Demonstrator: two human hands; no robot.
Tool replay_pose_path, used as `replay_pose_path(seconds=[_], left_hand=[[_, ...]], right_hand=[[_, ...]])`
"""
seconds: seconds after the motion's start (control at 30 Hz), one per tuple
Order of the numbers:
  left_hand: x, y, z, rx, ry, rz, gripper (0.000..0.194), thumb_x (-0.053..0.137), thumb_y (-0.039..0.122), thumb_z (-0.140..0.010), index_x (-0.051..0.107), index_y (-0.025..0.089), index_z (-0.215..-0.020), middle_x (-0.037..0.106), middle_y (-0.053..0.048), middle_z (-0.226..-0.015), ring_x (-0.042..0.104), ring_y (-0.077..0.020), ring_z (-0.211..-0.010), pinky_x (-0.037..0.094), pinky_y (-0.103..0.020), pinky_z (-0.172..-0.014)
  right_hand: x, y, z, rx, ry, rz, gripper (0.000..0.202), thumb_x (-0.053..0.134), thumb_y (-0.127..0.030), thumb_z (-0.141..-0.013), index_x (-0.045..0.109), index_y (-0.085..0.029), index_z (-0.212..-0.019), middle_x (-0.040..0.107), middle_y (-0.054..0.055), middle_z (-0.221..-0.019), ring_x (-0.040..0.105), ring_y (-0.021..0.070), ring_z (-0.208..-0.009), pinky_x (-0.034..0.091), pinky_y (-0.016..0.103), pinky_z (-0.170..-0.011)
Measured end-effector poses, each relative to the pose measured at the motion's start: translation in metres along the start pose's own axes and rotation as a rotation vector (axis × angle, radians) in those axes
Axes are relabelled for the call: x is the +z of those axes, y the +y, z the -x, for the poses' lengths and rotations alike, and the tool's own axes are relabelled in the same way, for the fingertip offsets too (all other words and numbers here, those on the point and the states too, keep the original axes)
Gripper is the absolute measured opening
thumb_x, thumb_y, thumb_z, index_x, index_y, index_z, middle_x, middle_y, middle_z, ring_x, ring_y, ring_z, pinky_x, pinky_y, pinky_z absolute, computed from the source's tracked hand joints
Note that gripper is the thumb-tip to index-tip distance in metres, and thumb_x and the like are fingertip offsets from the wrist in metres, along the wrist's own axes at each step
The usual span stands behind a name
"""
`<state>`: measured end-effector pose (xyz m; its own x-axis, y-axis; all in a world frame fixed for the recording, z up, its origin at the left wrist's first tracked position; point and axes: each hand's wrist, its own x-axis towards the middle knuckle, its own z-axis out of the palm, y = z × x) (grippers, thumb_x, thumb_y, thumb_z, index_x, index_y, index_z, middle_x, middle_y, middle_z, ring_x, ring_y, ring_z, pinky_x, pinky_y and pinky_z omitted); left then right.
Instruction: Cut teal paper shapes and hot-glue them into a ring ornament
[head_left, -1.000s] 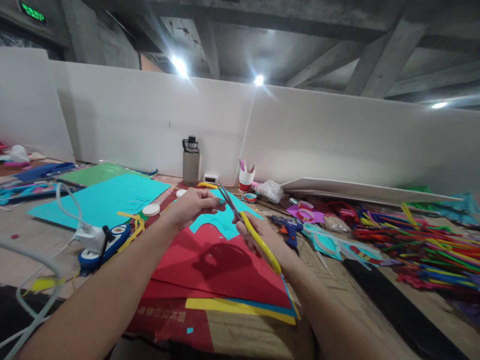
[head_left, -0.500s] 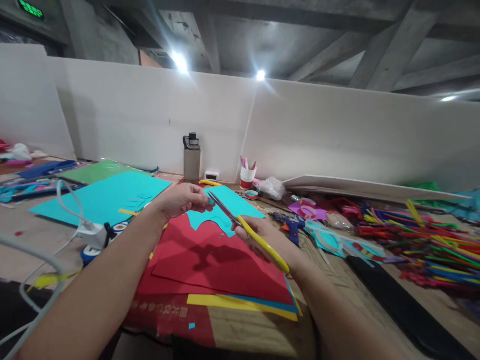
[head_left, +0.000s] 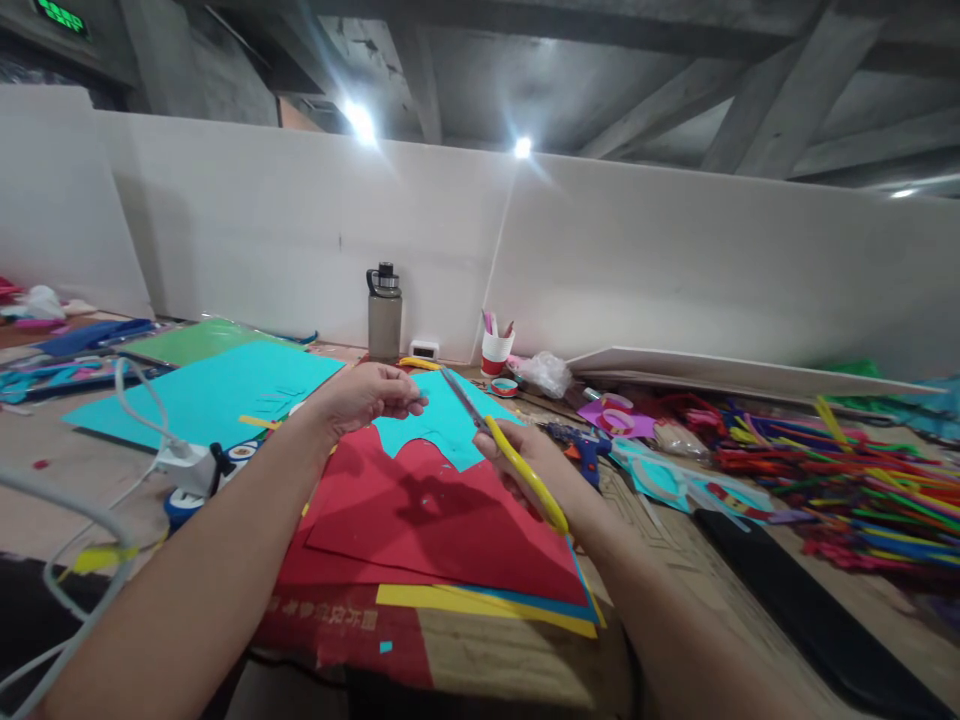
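Observation:
My right hand (head_left: 525, 460) grips yellow-handled scissors (head_left: 517, 455), their blades pointing up and to the left, apart from my left hand. With thumb and fingertips pinched together, my left hand (head_left: 375, 393) holds a tiny scrap of paper (head_left: 422, 399), mostly hidden by the fingers. Beneath both hands lie red paper sheets (head_left: 442, 535) and a turquoise sheet (head_left: 427, 425) with a wavy cut edge. Tiny paper bits are scattered on the red sheet.
A large turquoise sheet (head_left: 210, 390) lies to the left, near a white plug (head_left: 184, 468) with cables. At the back stand a bottle (head_left: 385, 320) and a paper cup (head_left: 496, 352). A glue gun (head_left: 589, 450), a black case (head_left: 810, 610) and many pipe cleaners (head_left: 862, 480) are on the right.
The scissors have drawn back to the right, away from my left fingers, and their blades have tilted more upright. My left hand has hardly moved.

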<state>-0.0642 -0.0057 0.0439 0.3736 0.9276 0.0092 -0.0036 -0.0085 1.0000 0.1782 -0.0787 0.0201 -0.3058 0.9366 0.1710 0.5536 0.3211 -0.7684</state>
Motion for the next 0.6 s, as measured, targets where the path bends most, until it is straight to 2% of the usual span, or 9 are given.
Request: replay_pose_path(seconds=[0.1,0.2,0.33,0.4,0.47,0.53,0.6], left_hand=[[-0.003,-0.001,-0.005,0.110,0.154,0.119,0.015,0.073,0.024,-0.065,0.068,0.010,-0.070,0.068,-0.012,-0.072,0.061,-0.0138,-0.062,0.044,-0.022,-0.053],[-0.005,-0.003,-0.010,0.185,0.253,0.235,0.013,0.071,0.022,-0.067,0.068,0.010,-0.071,0.066,-0.008,-0.070,0.058,-0.0104,-0.060,0.043,-0.020,-0.052],[-0.005,-0.008,-0.013,0.174,0.249,0.273,0.014,0.070,0.022,-0.068,0.068,0.009,-0.073,0.065,-0.007,-0.068,0.056,-0.0091,-0.058,0.043,-0.019,-0.052],[-0.003,-0.011,-0.014,0.148,0.260,0.280,0.014,0.071,0.023,-0.068,0.068,0.010,-0.075,0.066,-0.007,-0.070,0.056,-0.0088,-0.057,0.043,-0.018,-0.051],[0.000,-0.015,-0.015,0.116,0.254,0.296,0.015,0.072,0.024,-0.068,0.067,0.011,-0.074,0.066,-0.007,-0.070,0.054,-0.0077,-0.054,0.042,-0.018,-0.049],[0.003,-0.018,-0.015,0.101,0.253,0.308,0.016,0.073,0.024,-0.067,0.065,0.011,-0.072,0.065,-0.006,-0.068,0.053,-0.0069,-0.051,0.041,-0.017,-0.047],[0.006,-0.020,-0.016,0.085,0.257,0.309,0.017,0.073,0.026,-0.067,0.065,0.012,-0.071,0.065,-0.005,-0.067,0.054,-0.0070,-0.050,0.041,-0.018,-0.047]], right_hand=[[0.002,0.008,-0.004,0.023,0.089,0.199,0.042,0.049,-0.058,-0.079,0.063,-0.019,-0.090,0.058,0.001,-0.067,0.049,0.0129,-0.057,0.033,0.023,-0.051],[0.008,0.009,-0.003,0.017,-0.007,0.350,0.039,0.059,-0.054,-0.073,0.066,-0.022,-0.094,0.065,0.003,-0.076,0.055,0.0165,-0.066,0.035,0.025,-0.056],[0.020,0.009,0.004,-0.077,-0.193,0.392,0.036,0.068,-0.035,-0.068,0.066,-0.025,-0.103,0.069,0.004,-0.091,0.059,0.0187,-0.078,0.038,0.024,-0.063],[0.023,0.009,0.008,-0.147,-0.263,0.403,0.042,0.066,-0.022,-0.067,0.064,-0.025,-0.109,0.068,0.004,-0.098,0.059,0.0192,-0.086,0.039,0.024,-0.069],[0.023,0.010,0.011,-0.210,-0.313,0.421,0.044,0.063,-0.017,-0.068,0.064,-0.026,-0.111,0.066,0.004,-0.103,0.057,0.0199,-0.095,0.039,0.025,-0.077],[0.022,0.009,0.011,-0.216,-0.291,0.445,0.036,0.062,-0.022,-0.072,0.066,-0.027,-0.107,0.066,0.005,-0.103,0.056,0.0205,-0.099,0.039,0.026,-0.082],[0.019,0.007,0.005,-0.152,-0.185,0.459,0.028,0.057,-0.031,-0.079,0.067,-0.025,-0.104,0.066,0.006,-0.101,0.057,0.0201,-0.096,0.039,0.027,-0.082]])
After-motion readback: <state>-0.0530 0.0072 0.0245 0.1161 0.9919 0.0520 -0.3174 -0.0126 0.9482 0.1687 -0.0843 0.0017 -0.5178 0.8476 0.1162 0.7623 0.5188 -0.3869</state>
